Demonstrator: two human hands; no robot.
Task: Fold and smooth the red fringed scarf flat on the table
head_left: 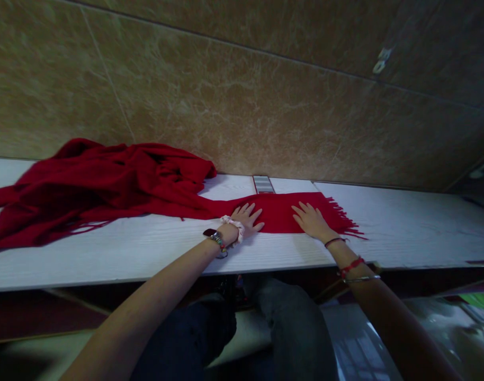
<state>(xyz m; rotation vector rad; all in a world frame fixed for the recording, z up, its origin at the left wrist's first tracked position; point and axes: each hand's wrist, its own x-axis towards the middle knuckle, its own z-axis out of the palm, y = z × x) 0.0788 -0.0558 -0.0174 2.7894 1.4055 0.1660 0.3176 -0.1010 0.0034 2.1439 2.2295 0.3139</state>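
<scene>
A long red scarf (107, 185) with fringed ends lies along a white wooden tabletop (146, 254). Its left part is bunched in loose folds; its right end is spread flat, with the fringe at the right. My left hand (248, 218) rests flat on the flat part, fingers spread, open. My right hand (311, 219) lies flat on the same part near the fringe, fingers apart, open. Both wrists carry bracelets, and a pale scrunchie is on the left wrist.
A brown marbled tile wall (266, 106) rises right behind the table. A small dark rectangular object (263, 184) lies at the table's back edge. My legs in dark trousers (245, 333) are under the front edge.
</scene>
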